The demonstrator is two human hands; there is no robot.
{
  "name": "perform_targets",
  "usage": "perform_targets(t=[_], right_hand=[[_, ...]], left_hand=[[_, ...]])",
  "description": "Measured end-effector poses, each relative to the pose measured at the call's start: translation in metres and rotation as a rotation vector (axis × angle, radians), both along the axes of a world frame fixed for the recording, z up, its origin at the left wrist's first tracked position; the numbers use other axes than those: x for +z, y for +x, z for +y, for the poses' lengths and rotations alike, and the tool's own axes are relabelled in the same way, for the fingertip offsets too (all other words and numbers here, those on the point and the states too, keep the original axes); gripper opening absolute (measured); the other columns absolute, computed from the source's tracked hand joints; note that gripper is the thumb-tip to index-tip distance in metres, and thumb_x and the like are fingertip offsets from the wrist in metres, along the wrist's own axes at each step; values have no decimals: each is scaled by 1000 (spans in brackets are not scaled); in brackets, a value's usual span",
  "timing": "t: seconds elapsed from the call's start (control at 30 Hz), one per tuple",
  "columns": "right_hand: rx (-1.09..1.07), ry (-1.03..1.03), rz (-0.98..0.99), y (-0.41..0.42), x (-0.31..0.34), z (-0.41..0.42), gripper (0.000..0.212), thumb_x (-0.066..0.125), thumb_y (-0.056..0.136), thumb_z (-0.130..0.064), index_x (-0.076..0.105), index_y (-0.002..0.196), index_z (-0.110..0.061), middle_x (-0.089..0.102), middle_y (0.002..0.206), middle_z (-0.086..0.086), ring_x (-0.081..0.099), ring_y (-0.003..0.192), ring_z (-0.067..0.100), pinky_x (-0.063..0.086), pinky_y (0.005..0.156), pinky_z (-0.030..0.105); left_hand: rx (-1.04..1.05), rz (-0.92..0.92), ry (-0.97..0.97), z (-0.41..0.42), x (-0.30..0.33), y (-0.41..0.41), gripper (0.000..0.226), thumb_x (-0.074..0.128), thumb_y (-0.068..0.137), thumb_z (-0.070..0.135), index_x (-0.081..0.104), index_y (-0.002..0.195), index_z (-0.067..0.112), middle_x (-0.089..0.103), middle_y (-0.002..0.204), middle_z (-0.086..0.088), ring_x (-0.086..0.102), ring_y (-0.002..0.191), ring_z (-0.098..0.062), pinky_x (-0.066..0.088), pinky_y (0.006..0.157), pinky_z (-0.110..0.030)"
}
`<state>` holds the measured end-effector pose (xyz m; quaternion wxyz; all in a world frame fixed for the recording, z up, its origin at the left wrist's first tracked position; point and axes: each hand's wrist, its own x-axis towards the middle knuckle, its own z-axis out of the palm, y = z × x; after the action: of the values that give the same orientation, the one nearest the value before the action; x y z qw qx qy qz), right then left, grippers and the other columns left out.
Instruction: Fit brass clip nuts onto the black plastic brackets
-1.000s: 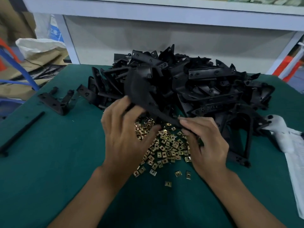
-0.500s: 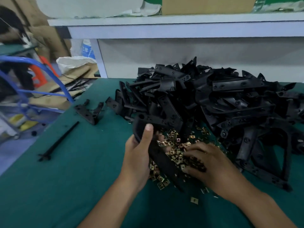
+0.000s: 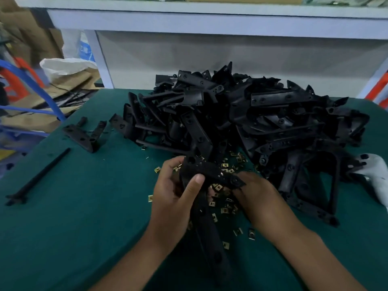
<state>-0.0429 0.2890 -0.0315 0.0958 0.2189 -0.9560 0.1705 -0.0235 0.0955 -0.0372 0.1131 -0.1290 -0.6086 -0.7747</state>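
- I hold one black bracket (image 3: 206, 198) in my left hand (image 3: 175, 201), fingers wrapped behind its upper end and my thumb pressed across its front, just below the centre of the frame. I judge this grip keeps the bracket's short top arm turned toward my right side, where a nut would slide on.
- The bracket's long leg runs down toward the lower centre of the frame, between my forearms, so its weight hangs clear of the loose parts.
- My right hand (image 3: 257, 198) sits at the tip of that short arm, right of centre. Its fingers are hidden under the bracket, so I cannot tell whether they are closed on a nut or on the plastic.
- The brass clip nuts (image 3: 224, 203) lie scattered on the green bench (image 3: 79, 217) directly under and around my hands, near enough to pick from without reaching.
- The heap of brackets (image 3: 252, 122) fills the upper centre and right of the frame, just behind the nuts.
- One separate bracket (image 3: 84, 135) and a thin black rod (image 3: 39, 177) lie apart at the left.
- Compared with half a second ago, my right hand has left the nut pile, where it was spread flat, and come up to the bracket's tip.
- The bracket is now raised higher off the nuts, and my left thumb sits lower on it.
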Motion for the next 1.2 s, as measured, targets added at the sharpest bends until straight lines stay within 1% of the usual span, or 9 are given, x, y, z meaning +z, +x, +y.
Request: perform_targets(t=[0.17,0.23,0.3,0.43,0.5,0.63,0.77,1.0,1.2], right_hand=[[-204,-496,-42,-2,10,4,26,55,101,-11,72,105,-29,67,96,-16,61,88,-9,45,75,7],[-252,-796,-252,-2,17,3,28,55,103,-16,76,98,-34,72,94,-11,66,85,0,50,72,14],[-263,-1105,-508,-1,24,4,28,54,102,-15,78,96,-27,75,103,-2,71,94,12,55,78,24],[-196,-1417,-704,0,34,1,32,50,100,-7,80,93,-16,75,110,10,72,82,9,55,66,17],[-174,-1492,-744,-1,35,0,23,56,94,-9,78,98,-13,76,108,12,71,79,9,56,65,19],[-169,-1555,-802,-3,32,-2,22,63,82,-16,80,97,-15,76,94,4,70,75,8,57,67,19],[-178,-1512,-847,-1,23,-6,22,63,85,-20,79,100,-17,73,94,2,64,73,8,57,67,20],[-214,-1558,-874,-2,17,-6,32,65,83,-16,73,113,-7,74,103,16,72,94,19,58,74,24],[-251,-1621,-852,-4,19,-5,20,62,87,-9,68,106,-8,70,80,6,69,74,11,59,73,20]], left_hand=[[51,60,-135,6,-9,0,27,63,94,52,56,117,39,72,88,0,70,77,-19,58,70,-34],[24,53,-166,8,-11,1,26,61,95,54,56,115,38,72,89,3,71,79,-17,59,70,-33],[-14,41,-222,9,-12,1,26,59,94,56,55,113,37,74,90,1,71,81,-18,60,71,-37],[-90,26,-247,8,-13,2,32,57,94,59,55,114,33,73,86,-2,70,78,-18,57,70,-33],[-111,20,-242,7,-12,3,34,58,93,60,55,114,33,72,85,-4,69,77,-19,57,69,-34],[-139,5,-237,7,-10,2,33,61,91,61,56,111,35,72,84,-3,69,74,-27,57,67,-53],[-119,-1,-256,7,-12,-1,32,62,90,63,57,111,39,73,86,-1,71,76,-22,58,69,-52],[-102,-17,-245,8,-14,-2,34,62,89,63,57,112,39,73,88,-1,71,76,-23,56,69,-60],[-117,-32,-240,8,-11,-1,34,63,86,66,57,109,41,71,84,1,71,77,-24,56,70,-61]])
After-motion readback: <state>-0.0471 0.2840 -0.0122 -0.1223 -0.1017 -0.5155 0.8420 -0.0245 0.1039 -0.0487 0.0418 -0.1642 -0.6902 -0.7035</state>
